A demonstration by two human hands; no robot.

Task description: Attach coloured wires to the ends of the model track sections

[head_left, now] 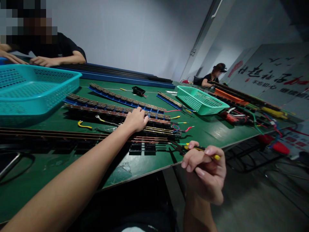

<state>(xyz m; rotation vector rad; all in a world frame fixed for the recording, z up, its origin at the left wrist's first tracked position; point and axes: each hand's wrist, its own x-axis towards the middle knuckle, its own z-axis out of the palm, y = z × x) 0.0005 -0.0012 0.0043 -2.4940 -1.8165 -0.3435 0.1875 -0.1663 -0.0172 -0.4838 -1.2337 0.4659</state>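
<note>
My left hand (136,120) reaches across the green table (207,130) and rests with curled fingers on a long strip of copper rails and black blocks (101,113). Its fingertips press the strip's top, next to coloured wires (180,127) at the strip's end. My right hand (205,167) hovers at the table's near edge, closed around a yellow-handled tool (201,149) whose dark tip points left toward the near rail strip (147,139).
A large teal basket (36,87) stands at the left and a smaller green basket (199,100) at the right. A person in black sits at the far left, another at the far right. More strips and wires lie on the right table.
</note>
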